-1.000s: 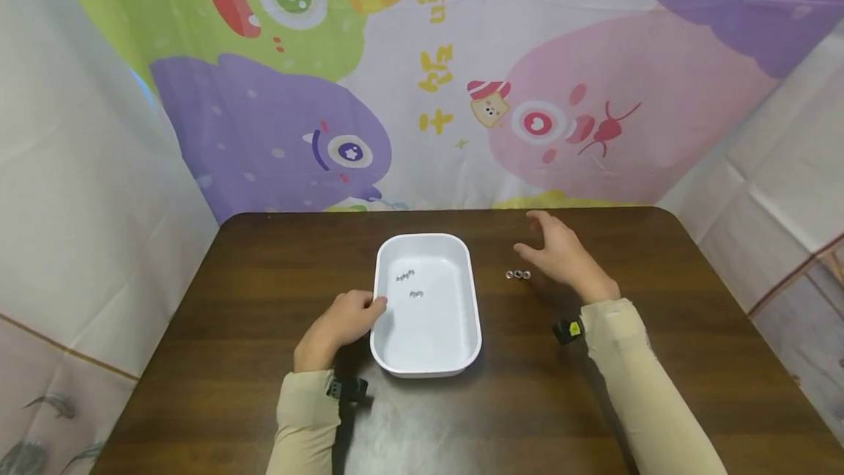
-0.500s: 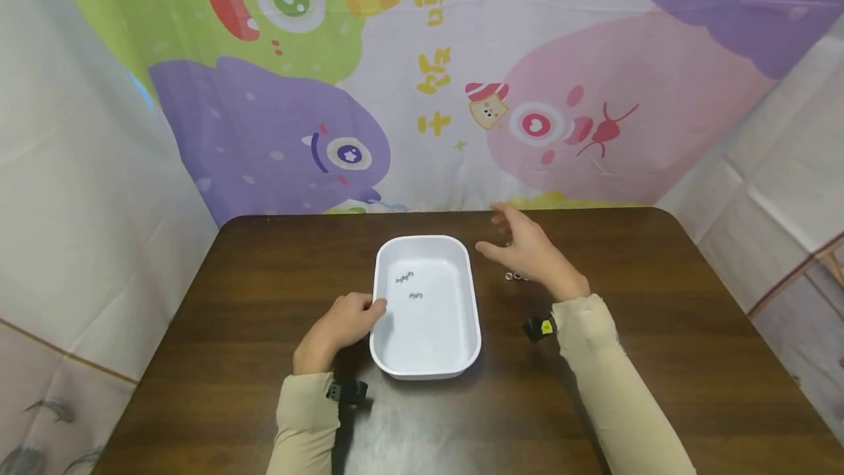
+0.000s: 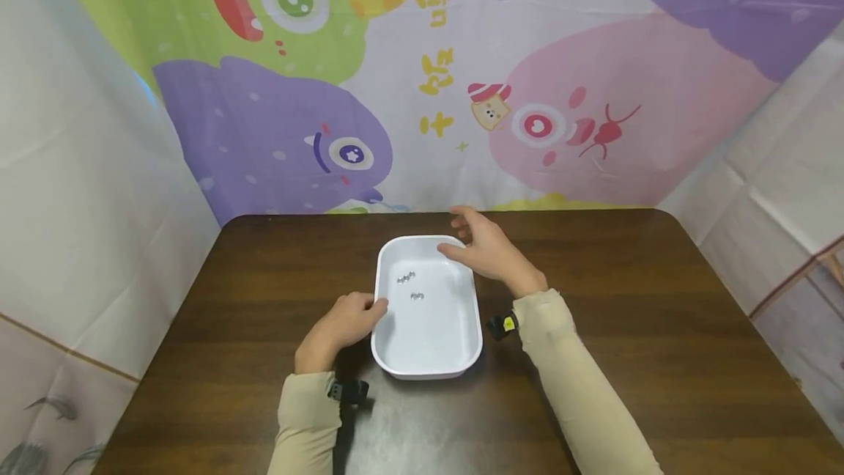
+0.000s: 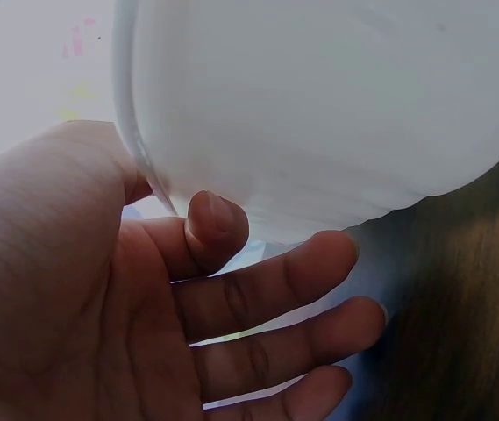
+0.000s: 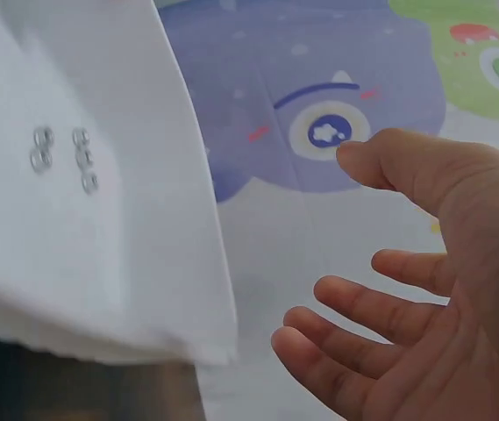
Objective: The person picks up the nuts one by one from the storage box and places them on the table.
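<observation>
A white, deep rectangular tray [image 3: 431, 339] with rounded corners stands on the brown table. My left hand [image 3: 343, 325] pinches its left rim, thumb over the edge and the index finger [image 4: 218, 224] bent against the outer wall. The other left fingers spread loosely below. Inside the tray lie small shiny ring-like metal pieces: a row of three [image 3: 406, 278] and a pair [image 3: 417, 296]. My right hand [image 3: 491, 248] is over the tray's far right corner, fingers apart and holding nothing, as the right wrist view also shows.
The dark wooden table [image 3: 264, 262] reaches back to a cartoon-printed curtain [image 3: 435, 174]. Pale cloth [image 3: 86, 189] hangs at the left side, and more at the right. My right forearm [image 3: 574, 372] crosses the table right of the tray.
My right hand has moved left from beside three metal rings on the table to the tray's far right corner; hand and wrist now hide those rings. My left hand stays on the rim.
</observation>
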Demonstrator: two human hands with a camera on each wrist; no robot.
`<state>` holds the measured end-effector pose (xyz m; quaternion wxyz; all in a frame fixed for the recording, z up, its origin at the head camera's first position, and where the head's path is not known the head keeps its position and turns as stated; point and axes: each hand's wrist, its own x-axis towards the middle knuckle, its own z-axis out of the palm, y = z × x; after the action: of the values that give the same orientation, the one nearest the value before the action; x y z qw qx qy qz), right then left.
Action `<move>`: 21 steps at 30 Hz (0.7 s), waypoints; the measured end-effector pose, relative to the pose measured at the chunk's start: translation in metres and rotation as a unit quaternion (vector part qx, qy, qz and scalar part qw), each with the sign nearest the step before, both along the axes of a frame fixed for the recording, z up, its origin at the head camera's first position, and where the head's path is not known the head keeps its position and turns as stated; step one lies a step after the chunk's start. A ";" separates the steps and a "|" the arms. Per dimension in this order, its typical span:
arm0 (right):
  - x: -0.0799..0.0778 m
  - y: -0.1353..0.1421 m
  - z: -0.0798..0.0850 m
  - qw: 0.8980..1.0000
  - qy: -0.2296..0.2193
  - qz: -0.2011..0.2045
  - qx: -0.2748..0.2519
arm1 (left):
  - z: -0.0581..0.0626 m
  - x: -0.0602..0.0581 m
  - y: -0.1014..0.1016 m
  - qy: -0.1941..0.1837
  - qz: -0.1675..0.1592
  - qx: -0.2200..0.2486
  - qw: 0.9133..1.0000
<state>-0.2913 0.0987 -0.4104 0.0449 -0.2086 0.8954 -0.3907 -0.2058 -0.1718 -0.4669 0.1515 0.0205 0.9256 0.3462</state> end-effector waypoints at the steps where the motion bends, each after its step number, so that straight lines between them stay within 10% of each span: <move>1: 0.000 -0.003 -0.001 1.000 0.000 0.002 -0.002 | 0.000 0.000 0.000 0.000 0.001 0.000 1.000; 21: -0.006 -0.040 -0.032 1.000 -0.004 0.016 0.000 | 0.001 0.000 0.001 -0.010 0.005 0.006 1.000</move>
<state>-0.2970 0.0589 -0.4427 0.0550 -0.2208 0.8918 -0.3910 -0.2054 -0.1706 -0.4661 0.1586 0.0138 0.9220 0.3528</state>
